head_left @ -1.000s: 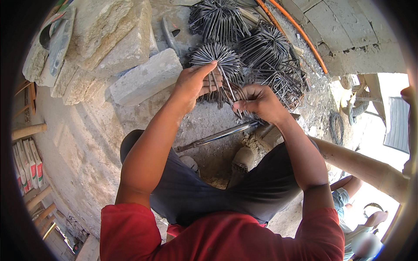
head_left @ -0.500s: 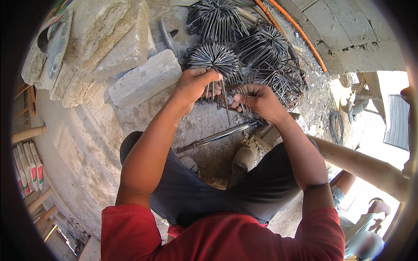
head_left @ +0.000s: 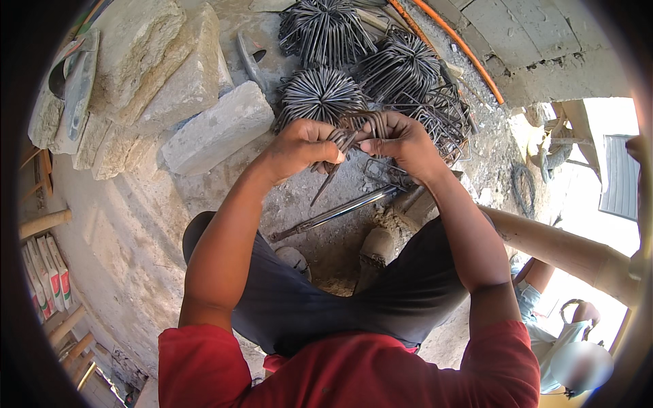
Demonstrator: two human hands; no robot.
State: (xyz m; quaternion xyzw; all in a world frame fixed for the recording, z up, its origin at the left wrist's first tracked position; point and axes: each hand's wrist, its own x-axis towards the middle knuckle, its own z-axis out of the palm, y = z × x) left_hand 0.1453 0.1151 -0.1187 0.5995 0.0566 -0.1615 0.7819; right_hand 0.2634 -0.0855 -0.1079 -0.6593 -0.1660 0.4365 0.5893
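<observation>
My left hand (head_left: 300, 151) pinches the ends of a few bent steel rods (head_left: 329, 175), which slant down past my thumb. Close on its right, my right hand (head_left: 401, 144) is closed around bent rebar stirrups (head_left: 355, 121) whose corners stick out above the fingers. The held pieces meet between both hands. Just beyond lies a round bundle of stirrups (head_left: 320, 90), fanned out on the ground. Below my hands a shiny metal bar (head_left: 340, 213) lies slantwise on the floor.
More stirrup bundles (head_left: 325, 28) and loose bent rods (head_left: 442, 115) lie ahead. Rough stone blocks (head_left: 218, 126) are stacked at the left, with a curved grey piece (head_left: 250, 62) beside them. Orange conduit (head_left: 459, 47) runs at the far right. A bamboo pole (head_left: 558, 248) and another person (head_left: 551, 333) are at lower right.
My hands have come closer together, the left turning its rods into a slant. My right hand has lifted its stirrups higher, so their bent corners now show above the fingers.
</observation>
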